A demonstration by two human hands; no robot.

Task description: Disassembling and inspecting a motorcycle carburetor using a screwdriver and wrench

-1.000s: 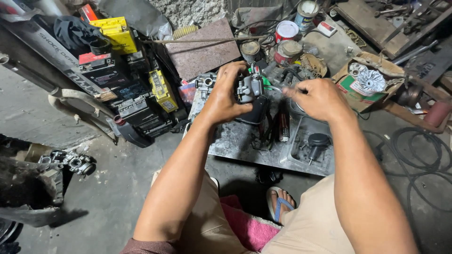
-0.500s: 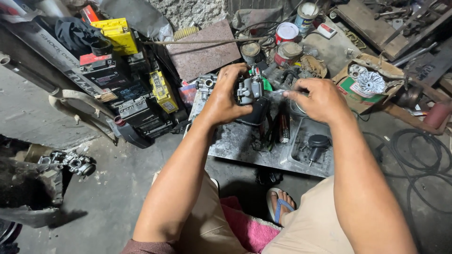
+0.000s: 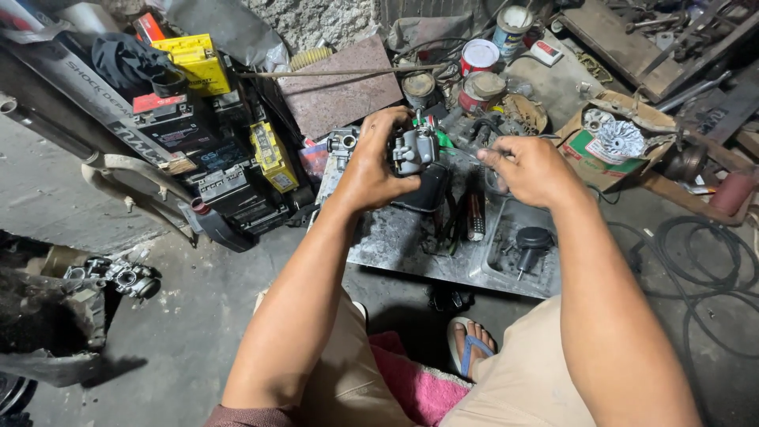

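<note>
Two hands up over metal tray (image 3: 411,245). Left hand (image 3: 371,170) wraps grey carburetor (image 3: 414,149), held above tray, body roughly upright. Right hand (image 3: 531,168) just right of it, fingers pinched on thin tool pointing left toward carburetor. Left hand nearer.

A yellow box (image 3: 194,59) tops the battery stack; a green-and-red carton (image 3: 605,150) lies beyond the metal tray's (image 3: 403,245) right edge

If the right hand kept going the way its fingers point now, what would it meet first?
Most likely the grey carburettor held in the left hand. The right hand points left toward it, pinching a thin tool whose tip already looks close; depth is hard to judge.
</note>
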